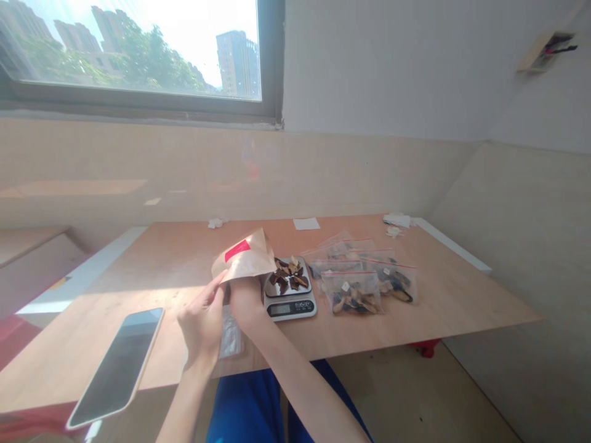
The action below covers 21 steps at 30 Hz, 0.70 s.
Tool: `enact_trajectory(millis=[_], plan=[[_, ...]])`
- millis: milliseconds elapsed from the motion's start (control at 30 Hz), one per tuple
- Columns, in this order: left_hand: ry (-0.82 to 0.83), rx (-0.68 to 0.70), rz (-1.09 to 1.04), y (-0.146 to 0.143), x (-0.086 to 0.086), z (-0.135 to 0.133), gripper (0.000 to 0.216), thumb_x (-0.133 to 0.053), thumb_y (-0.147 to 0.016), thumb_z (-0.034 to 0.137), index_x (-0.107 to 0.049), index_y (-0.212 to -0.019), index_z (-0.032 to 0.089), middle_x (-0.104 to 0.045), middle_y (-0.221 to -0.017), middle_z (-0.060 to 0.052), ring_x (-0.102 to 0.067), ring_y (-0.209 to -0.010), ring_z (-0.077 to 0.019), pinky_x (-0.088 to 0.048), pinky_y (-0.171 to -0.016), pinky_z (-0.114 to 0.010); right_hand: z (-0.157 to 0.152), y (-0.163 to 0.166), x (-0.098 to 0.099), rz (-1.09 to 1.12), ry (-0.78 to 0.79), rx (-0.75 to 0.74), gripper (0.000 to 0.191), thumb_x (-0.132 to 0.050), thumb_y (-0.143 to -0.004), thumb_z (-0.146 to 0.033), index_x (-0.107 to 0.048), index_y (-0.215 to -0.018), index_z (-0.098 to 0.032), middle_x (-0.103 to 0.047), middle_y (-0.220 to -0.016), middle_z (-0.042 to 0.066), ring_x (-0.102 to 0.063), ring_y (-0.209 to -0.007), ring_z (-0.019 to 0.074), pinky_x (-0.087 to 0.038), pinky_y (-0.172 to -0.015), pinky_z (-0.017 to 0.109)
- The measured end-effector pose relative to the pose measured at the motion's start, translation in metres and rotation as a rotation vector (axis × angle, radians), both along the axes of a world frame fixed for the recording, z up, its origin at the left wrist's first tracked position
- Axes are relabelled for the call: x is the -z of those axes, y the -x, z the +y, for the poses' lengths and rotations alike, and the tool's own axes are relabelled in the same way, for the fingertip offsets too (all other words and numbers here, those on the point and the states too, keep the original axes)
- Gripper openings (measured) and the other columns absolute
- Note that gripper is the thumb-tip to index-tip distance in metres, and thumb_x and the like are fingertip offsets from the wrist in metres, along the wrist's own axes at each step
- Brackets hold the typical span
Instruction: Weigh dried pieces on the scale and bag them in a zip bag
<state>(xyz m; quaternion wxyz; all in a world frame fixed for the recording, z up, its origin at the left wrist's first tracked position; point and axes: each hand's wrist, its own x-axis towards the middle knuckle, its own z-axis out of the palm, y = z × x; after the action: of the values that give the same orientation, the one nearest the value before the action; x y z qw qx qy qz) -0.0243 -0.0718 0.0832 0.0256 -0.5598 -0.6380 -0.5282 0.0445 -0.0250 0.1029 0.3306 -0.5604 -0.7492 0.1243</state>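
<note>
A brown paper bag (244, 258) with a red label is tipped toward a small digital scale (290, 301). Dark dried pieces (289, 275) lie piled on the scale's pan, right at the bag's mouth. My left hand (203, 323) pinches the bag's lower left corner. My right hand (244, 301) grips the bag from underneath, just left of the scale. A clear plastic bag (229, 335) lies flat on the table under my hands.
Several red-zip clear bags (364, 277) with dark pieces lie right of the scale. A phone (117, 366) rests at the wooden table's near left edge (60, 344). White paper (306, 223) and tissue scraps (398, 220) sit at the table's back. A tiled wall rises behind.
</note>
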Motion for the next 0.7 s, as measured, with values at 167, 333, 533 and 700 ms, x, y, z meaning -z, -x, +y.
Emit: enact_trajectory(millis=[167,333,533,700], plan=[[0.040,-0.008,-0.007,0.001,-0.001,0.003,0.028,-0.052,-0.079,0.036,-0.073,-0.095,0.025,-0.072,-0.071,-0.002,-0.063,-0.062,-0.0155,-0.043,-0.056,-0.022,-0.032,-0.014,0.005,-0.048,0.009,0.042,0.027,-0.045,-0.085,0.001,-0.063,-0.104,-0.006,-0.065,-0.102,0.017,-0.059,-0.097,0.0267,-0.049,-0.084,0.038],[0.085,-0.006,0.020,0.000,-0.005,0.002,0.026,-0.055,-0.080,0.037,-0.073,-0.095,0.026,-0.071,-0.068,-0.001,-0.061,-0.061,-0.0147,-0.041,-0.055,-0.022,-0.064,-0.037,0.002,0.063,-0.222,0.054,0.018,-0.050,-0.086,-0.007,-0.065,-0.089,-0.017,-0.064,-0.086,0.007,-0.056,-0.087,0.0219,-0.051,-0.078,0.034],[0.200,-0.130,0.067,-0.005,-0.018,0.002,0.025,-0.058,-0.079,0.039,-0.072,-0.098,0.031,-0.068,-0.063,-0.001,-0.057,-0.057,-0.0157,-0.036,-0.053,-0.023,-0.077,-0.084,0.013,0.315,-0.361,0.065,0.009,-0.054,-0.086,-0.012,-0.060,-0.085,-0.019,-0.060,-0.081,0.002,-0.055,-0.082,0.0166,-0.048,-0.076,0.029],[0.165,-0.209,0.092,-0.014,-0.037,0.015,0.029,-0.055,-0.081,0.045,-0.069,-0.104,0.033,-0.067,-0.069,-0.003,-0.055,-0.058,-0.0170,-0.034,-0.054,-0.025,-0.058,-0.104,0.040,0.198,-0.352,0.101,0.009,-0.058,-0.082,-0.009,-0.060,-0.080,-0.018,-0.059,-0.080,0.003,-0.055,-0.080,0.0171,-0.048,-0.072,0.028]])
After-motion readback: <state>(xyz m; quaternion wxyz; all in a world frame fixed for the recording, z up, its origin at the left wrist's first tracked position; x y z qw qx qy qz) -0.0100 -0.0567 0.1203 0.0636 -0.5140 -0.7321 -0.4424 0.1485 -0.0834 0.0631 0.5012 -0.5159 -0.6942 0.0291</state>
